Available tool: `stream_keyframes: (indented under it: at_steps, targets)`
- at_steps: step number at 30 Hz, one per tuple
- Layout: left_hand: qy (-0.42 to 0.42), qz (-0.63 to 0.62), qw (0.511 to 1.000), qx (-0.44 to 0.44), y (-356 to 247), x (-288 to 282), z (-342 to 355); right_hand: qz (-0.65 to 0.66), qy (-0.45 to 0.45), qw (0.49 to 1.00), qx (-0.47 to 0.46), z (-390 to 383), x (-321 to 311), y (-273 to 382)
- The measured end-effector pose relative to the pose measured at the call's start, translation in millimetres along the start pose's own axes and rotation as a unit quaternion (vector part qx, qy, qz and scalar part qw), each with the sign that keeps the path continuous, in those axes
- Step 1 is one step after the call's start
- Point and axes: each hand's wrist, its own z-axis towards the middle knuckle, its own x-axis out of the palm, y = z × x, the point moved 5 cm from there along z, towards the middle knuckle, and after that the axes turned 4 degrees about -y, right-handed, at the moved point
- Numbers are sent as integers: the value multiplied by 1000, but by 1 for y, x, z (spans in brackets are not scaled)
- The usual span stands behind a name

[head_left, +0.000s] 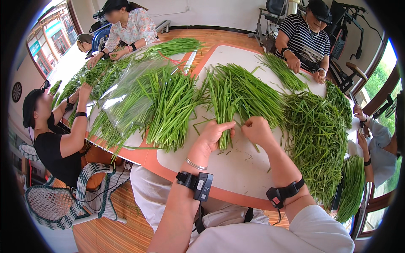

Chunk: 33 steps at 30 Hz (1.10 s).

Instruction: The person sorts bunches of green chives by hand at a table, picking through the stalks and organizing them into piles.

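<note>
My left hand [216,134] is wrapped round the lower ends of an upright bunch of green chives [222,99], the thumb across the front. The bunch's tips fan out away from me. Just to its right, my right hand [258,130] is closed, fingers curled in and turned down. What lies in those fingers is hidden, though a thin green stalk pokes out below them. Behind my right hand lies a loose heap of chives [259,95]. Left of my left hand lies another thick pile of chives [168,114], its cut ends toward me.
A clear plastic bag [128,95] lies over chives at the left. A large tangled heap [316,143] covers the table's right side. The white table [202,168] has an orange edge. Several people work around it. A woven chair [93,189] stands at lower left.
</note>
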Motion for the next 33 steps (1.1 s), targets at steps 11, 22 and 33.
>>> stream_keyframes:
  at_steps: [11, 22, 33]
  targets:
    - [15, -52, 998, 18, -4, 2, 0, 276, 131, 952, 29, -9, -4, 21]
    - [68, -26, 997, -4, -2, 13, -3, 356, 101, 928, 34, -3, -2, 11]
    - [35, 0, 999, 20, -2, -1, 2, -33, 74, 997, -10, -11, 2, 11]
